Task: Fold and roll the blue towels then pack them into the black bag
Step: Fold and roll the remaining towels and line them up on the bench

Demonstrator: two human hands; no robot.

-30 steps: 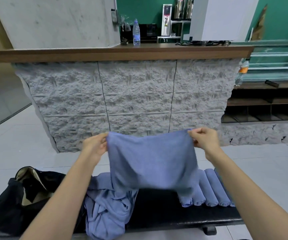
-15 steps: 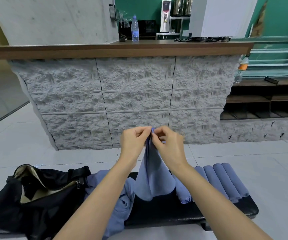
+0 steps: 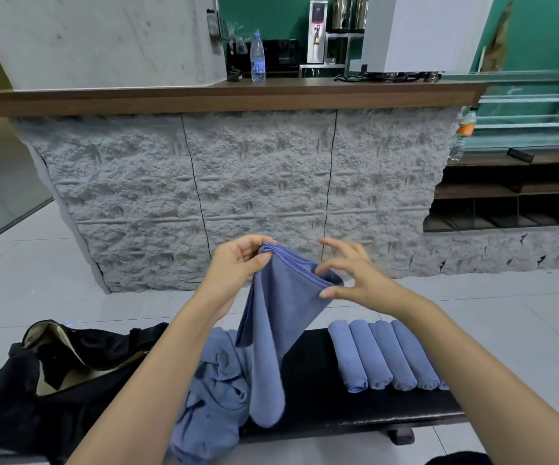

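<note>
A blue towel (image 3: 276, 317), folded in half, hangs in the air above the black bench (image 3: 321, 391). My left hand (image 3: 238, 263) pinches its joined upper corners. My right hand (image 3: 352, 276) pinches the folded edge further right between thumb and forefinger, the other fingers spread. On the bench's right part lie several rolled blue towels (image 3: 389, 354) side by side. A heap of loose blue towels (image 3: 214, 391) lies under the hanging one. The black bag (image 3: 53, 391) sits open at the bench's left end, its beige lining showing.
A stone-faced counter (image 3: 238, 196) with a wooden top stands beyond the bench across grey floor tiles. A water bottle (image 3: 257, 57) and appliances stand on it. Dark shelves (image 3: 506, 193) are at the right.
The towel went from spread wide between both hands to folded in half with its corners joined. My right hand has since slid right along the top edge.
</note>
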